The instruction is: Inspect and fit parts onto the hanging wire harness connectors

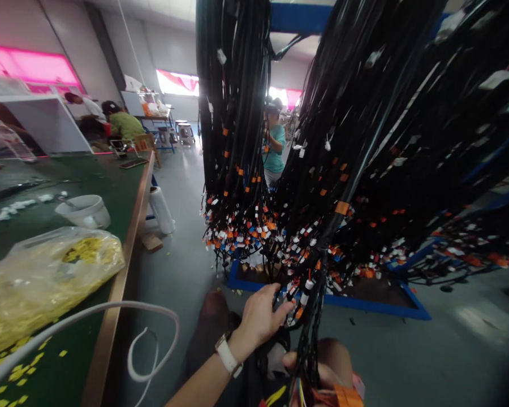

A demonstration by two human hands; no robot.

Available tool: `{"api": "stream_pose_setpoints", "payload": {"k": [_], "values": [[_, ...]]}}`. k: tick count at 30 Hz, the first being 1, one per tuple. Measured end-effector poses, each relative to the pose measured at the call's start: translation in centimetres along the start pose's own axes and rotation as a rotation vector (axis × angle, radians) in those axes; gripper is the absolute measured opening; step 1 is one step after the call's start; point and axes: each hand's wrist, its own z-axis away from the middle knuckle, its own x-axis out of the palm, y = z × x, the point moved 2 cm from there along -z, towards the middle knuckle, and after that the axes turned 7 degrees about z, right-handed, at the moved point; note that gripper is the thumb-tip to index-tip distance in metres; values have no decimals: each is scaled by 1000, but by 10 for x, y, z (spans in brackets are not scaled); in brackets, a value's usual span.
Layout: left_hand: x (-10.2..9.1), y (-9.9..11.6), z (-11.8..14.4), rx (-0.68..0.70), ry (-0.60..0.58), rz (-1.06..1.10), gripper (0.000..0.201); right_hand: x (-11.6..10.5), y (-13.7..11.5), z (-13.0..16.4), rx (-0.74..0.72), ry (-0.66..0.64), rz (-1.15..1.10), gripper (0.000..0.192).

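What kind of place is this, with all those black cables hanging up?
Probably a wire-harness assembly workshop: bundles of black cables with orange and white tags hang from a blue metal rack, beside a long green-topped workbench with a clear bag of yellow parts.
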Motion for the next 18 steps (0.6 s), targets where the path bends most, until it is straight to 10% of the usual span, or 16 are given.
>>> {"api": "stream_pose_setpoints", "payload": {"k": [6, 10, 18], "values": [[-6, 14, -8, 63, 135, 16, 53, -16, 24, -19, 150, 5, -9, 61], [-13, 17, -23, 143, -40, 124, 60, -11, 31, -13, 29, 111, 83, 68], [-32, 8, -23, 34, -163, 243, 51, -50, 14, -5, -153, 752, 541, 48]]}}
